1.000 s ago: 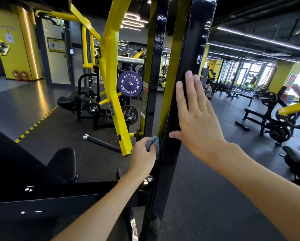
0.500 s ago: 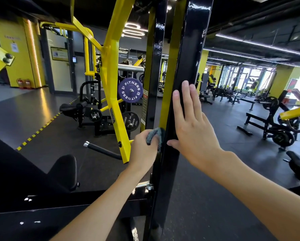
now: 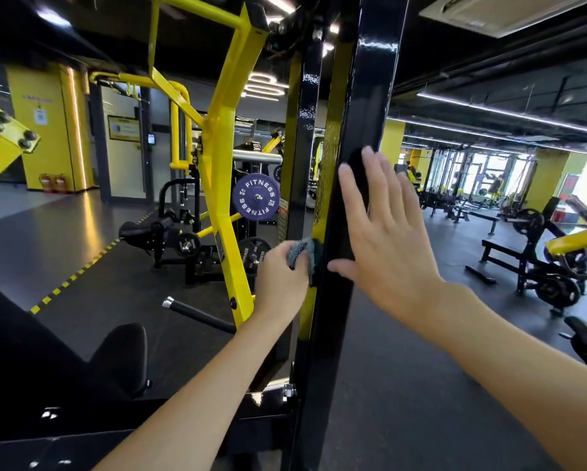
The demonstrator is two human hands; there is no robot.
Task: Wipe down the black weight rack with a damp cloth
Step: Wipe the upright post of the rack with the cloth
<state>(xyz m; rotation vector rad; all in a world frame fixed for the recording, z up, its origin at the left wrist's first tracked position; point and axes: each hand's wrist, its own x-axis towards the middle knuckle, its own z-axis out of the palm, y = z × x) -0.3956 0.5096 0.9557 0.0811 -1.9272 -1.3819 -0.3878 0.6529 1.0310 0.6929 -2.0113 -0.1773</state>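
Bright window glare, wide-angle edge distortion

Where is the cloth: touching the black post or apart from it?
Touching. The head view shows the left hand pressing the cloth against the left edge of the post, with no gap between them.

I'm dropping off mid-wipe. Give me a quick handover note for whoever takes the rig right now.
Left hand: grips the bunched cloth, pressed to the left edge of the black upright about mid-height.
Right hand: open, palm flat on the upright's face, beside and above the cloth.
Done: wiping is underway; which stretches are already clean cannot be told.
Left: likely the rest of the upright, above and below the hands.
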